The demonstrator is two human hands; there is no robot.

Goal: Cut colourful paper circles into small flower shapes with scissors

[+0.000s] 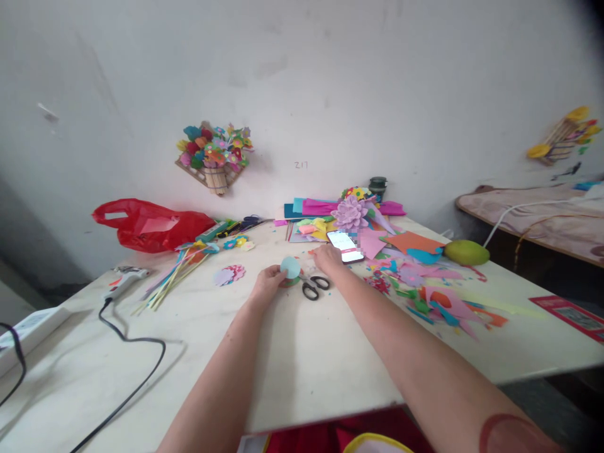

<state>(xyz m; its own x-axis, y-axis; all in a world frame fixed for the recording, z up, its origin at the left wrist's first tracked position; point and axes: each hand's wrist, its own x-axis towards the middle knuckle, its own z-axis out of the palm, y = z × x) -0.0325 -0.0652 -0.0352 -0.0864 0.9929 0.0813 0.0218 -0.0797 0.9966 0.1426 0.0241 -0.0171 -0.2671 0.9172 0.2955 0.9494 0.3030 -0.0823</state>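
My left hand is closed on a light blue paper circle, held just above a small stack of red and green paper pieces on the white table. My right hand reaches past it, fingers curled down on small paper scraps beside a phone with a lit screen; what it pinches is too small to name. Black-handled scissors lie on the table between the two hands.
Coloured foam sheets and cut scraps cover the right half. A purple paper flower, a green fruit, a red plastic bag, stick flowers and a glue gun with black cord lie around.
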